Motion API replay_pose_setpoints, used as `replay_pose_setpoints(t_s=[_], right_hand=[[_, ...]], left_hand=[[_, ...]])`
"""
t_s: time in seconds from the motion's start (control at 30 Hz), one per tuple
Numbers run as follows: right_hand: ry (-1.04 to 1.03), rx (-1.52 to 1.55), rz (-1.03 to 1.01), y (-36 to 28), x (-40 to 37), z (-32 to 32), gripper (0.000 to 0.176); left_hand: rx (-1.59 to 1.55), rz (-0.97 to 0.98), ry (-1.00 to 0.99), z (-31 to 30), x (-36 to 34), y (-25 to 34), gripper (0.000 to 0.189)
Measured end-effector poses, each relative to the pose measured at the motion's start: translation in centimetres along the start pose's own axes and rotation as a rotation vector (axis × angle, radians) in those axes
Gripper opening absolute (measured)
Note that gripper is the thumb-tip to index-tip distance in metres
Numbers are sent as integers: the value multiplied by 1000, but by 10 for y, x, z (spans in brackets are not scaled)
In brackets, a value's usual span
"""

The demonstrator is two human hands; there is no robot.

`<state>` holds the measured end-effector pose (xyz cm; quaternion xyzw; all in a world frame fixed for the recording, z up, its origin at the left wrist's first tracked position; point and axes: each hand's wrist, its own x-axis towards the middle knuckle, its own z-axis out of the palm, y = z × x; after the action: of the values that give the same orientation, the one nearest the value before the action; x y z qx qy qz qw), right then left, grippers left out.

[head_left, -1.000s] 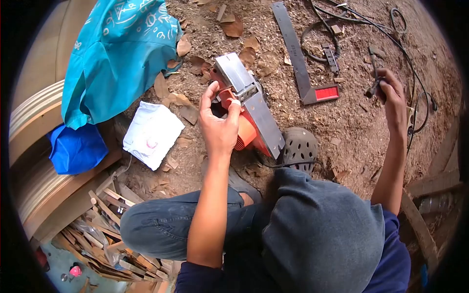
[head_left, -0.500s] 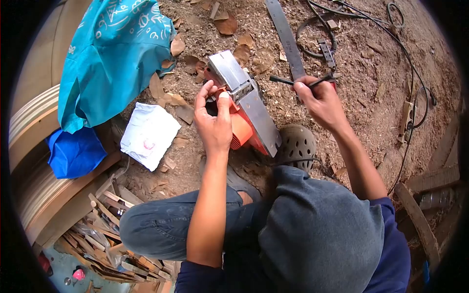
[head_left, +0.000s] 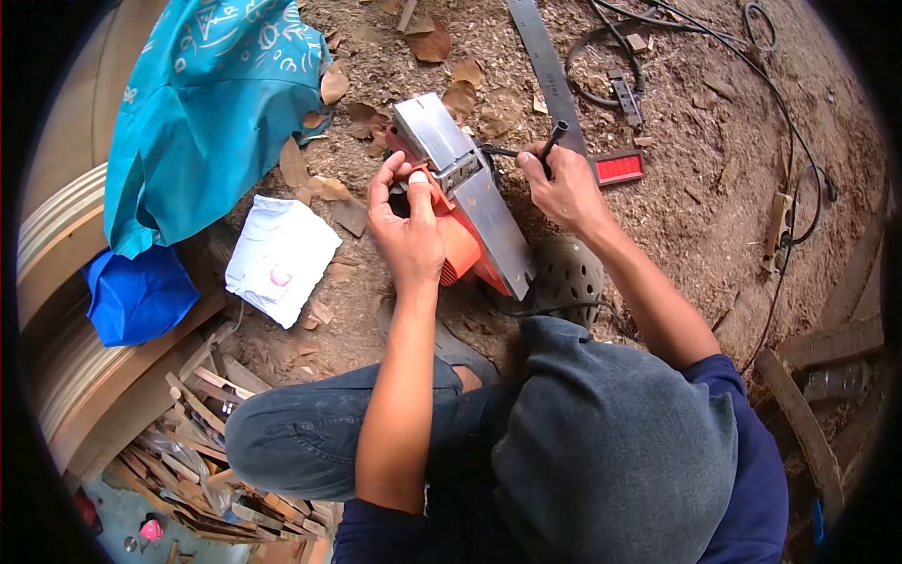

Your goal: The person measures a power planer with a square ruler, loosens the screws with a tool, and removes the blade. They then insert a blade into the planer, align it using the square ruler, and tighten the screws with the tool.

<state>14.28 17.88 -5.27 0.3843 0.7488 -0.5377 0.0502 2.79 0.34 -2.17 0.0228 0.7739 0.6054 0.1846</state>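
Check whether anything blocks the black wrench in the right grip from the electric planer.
Nothing visible does. The black wrench in the right grip points at the side of the electric planer; contact is unclear. The left grip is on the opposite side, clear of that line.

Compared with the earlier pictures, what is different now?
The right hand moved left, bringing the dark tool from beyond the metal square to beside the red planer; contact is unclear. Nothing was released. The left hand still holds the planer; the square stayed put.
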Motion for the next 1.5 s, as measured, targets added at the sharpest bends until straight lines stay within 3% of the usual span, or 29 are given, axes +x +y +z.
replay_pose_setpoints(t_s=[0.37,0.57,0.73,0.87,0.93,1.07,1.5], right_hand=[[31,26,-5,-6,-1,-1,29],[-74,-41,-143,-11,-1,-29,28],[-138,22,-105,5,6,-28,30],[-132,-111,-146,-5,5,-33,25],[-54,-197,-471,-2,8,-31,19],[-107,-194,-404,-8,6,-30,17],[-2,-168,-566,2,7,-19,15]], left_hand=[[-41,-5,0,0,0,3,30],[-60,-28,0,1,1,5,29],[-24,-35,11,-1,2,1,29],[-6,-25,5,-2,2,2,30],[91,40,10,-3,3,-1,31],[123,51,10,-3,3,0,32],[53,55,24,1,2,7,27]])
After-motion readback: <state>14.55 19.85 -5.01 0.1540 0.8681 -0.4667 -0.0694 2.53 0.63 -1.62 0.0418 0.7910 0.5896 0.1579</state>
